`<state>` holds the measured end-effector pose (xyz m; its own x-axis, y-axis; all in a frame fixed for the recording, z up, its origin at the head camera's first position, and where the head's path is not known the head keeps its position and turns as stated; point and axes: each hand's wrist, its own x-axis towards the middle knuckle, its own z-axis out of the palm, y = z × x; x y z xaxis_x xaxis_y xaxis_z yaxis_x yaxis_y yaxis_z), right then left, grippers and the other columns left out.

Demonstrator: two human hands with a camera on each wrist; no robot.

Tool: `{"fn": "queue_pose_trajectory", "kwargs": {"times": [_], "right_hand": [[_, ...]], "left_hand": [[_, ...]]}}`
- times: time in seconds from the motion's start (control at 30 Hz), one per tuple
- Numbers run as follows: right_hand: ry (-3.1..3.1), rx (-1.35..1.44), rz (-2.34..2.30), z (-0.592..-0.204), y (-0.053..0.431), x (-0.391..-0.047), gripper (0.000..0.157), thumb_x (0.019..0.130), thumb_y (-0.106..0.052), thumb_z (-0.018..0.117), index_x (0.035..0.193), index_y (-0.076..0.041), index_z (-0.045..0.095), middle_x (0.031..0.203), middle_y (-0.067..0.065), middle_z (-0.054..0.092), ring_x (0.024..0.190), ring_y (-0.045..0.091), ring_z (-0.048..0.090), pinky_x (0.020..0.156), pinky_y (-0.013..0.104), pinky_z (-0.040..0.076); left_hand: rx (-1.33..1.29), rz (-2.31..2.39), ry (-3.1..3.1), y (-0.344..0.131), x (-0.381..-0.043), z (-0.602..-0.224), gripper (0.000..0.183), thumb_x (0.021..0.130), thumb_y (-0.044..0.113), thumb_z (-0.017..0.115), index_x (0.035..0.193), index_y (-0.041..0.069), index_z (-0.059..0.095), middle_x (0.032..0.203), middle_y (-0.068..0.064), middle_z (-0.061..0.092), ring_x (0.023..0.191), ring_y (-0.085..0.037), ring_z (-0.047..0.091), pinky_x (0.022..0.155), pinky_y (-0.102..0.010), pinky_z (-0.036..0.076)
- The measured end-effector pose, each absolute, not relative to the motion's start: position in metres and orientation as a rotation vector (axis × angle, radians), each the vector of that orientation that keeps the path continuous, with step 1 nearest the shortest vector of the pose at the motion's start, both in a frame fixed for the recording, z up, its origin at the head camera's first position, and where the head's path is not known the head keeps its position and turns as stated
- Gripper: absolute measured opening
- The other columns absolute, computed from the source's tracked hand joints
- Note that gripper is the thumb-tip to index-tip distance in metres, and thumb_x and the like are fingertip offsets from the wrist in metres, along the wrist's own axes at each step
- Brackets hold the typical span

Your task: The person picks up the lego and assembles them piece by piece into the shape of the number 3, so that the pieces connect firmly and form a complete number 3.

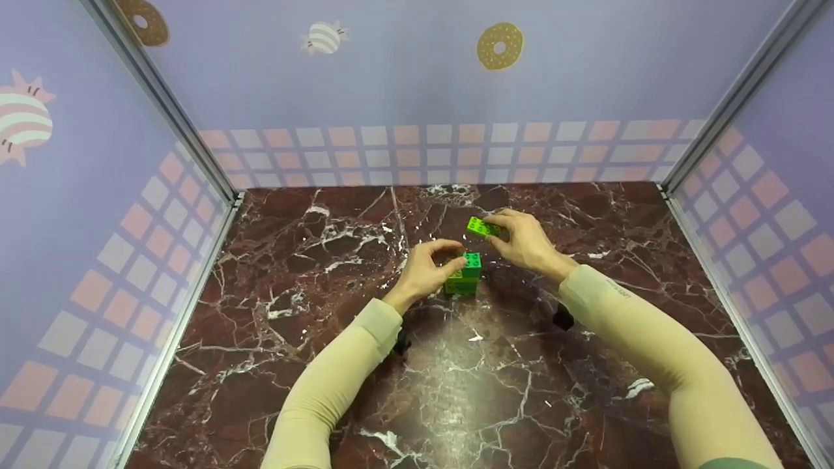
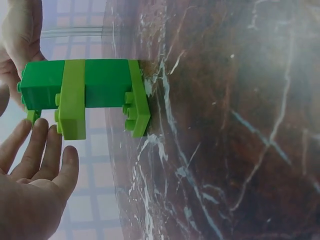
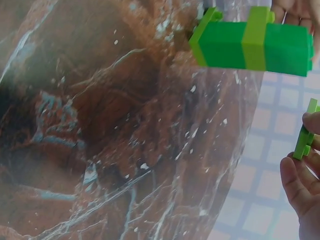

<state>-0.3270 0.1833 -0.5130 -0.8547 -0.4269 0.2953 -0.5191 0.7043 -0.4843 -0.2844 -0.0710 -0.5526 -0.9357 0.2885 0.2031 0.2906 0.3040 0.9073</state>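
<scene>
A stack of toy building bricks (image 2: 107, 82) stands upright on the marble-patterned surface, alternating lime and dark green layers. Its lime layers jut out to one side, with studs showing. Beside the top dark green brick (image 1: 472, 262) is my left hand (image 1: 423, 270), its thumb overlapping that brick in the head view. The left wrist view has those fingers (image 2: 50, 167) loosely extended, fingertips close to the stack. Behind and to the right of the stack, my right hand (image 1: 524, 241) pinches a thin lime brick (image 1: 481, 227) between thumb and fingers, raised off the surface.
The dark red marble surface (image 1: 326, 280) carries white veins and is bounded by pale purple panels (image 1: 417, 85) at the back and both sides. Metal corner posts (image 1: 176, 98) join the panels. A dark wrist-worn device (image 1: 563, 317) shows below the right cuff.
</scene>
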Motion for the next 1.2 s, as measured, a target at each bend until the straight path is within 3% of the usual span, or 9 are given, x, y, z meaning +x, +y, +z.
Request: {"fn": "queue_pose_trajectory", "kwargs": {"times": [0.23,0.43,0.57,0.77,0.97,1.2], "right_hand": [[-2.698,0.872,0.895,-0.505,0.173,-0.319,0.042,0.099,-0.013,0.081,0.138,0.001,0.077,0.129,0.023,0.08,0.103,0.045,0.076,0.094,0.059,0.062],[-2.676,0.978,0.964,-0.502,0.165,-0.313,0.041,0.099,-0.011,0.081,0.138,0.001,0.077,0.126,0.021,0.08,0.09,0.041,0.077,0.084,0.055,0.064],[-2.647,1.057,0.96,-0.502,0.162,-0.31,0.039,0.099,-0.01,0.082,0.136,0.0,0.079,0.127,0.021,0.081,0.094,0.043,0.078,0.09,0.056,0.064],[-2.606,1.142,0.981,-0.504,0.163,-0.308,0.038,0.097,-0.009,0.082,0.133,0.001,0.079,0.123,0.022,0.082,0.087,0.043,0.078,0.079,0.056,0.066],[-2.592,1.096,1.062,-0.509,0.17,-0.304,0.042,0.09,-0.007,0.085,0.131,0.004,0.079,0.114,0.022,0.084,0.087,0.042,0.081,0.077,0.056,0.068],[-2.64,1.034,1.132,-0.516,0.175,-0.3,0.042,0.092,-0.008,0.088,0.131,0.003,0.08,0.114,0.024,0.084,0.087,0.042,0.083,0.078,0.059,0.069]], "left_hand": [[-0.518,-1.862,-2.466,-0.073,-0.29,-0.545,0.051,0.103,0.013,0.081,0.149,-0.005,0.066,0.139,-0.031,0.074,0.125,-0.041,0.078,0.11,-0.042,0.065],[-0.511,-1.898,-2.441,-0.071,-0.292,-0.542,0.059,0.104,0.011,0.079,0.157,-0.004,0.058,0.145,-0.027,0.073,0.126,-0.042,0.078,0.108,-0.043,0.066],[-0.53,-1.906,-2.413,-0.071,-0.292,-0.541,0.055,0.101,0.005,0.081,0.152,-0.005,0.063,0.14,-0.028,0.076,0.121,-0.043,0.08,0.105,-0.042,0.067],[-0.521,-1.878,-2.406,-0.073,-0.29,-0.54,0.043,0.097,0.003,0.085,0.137,-0.007,0.074,0.128,-0.028,0.081,0.112,-0.045,0.081,0.1,-0.052,0.068],[-0.485,-1.849,-2.433,-0.074,-0.286,-0.543,0.04,0.096,0.006,0.087,0.134,-0.004,0.077,0.127,-0.023,0.083,0.107,-0.036,0.083,0.09,-0.03,0.069],[-0.477,-1.821,-2.439,-0.075,-0.282,-0.547,0.041,0.095,0.007,0.088,0.132,-0.006,0.077,0.126,-0.023,0.083,0.107,-0.035,0.083,0.091,-0.03,0.068]]}}
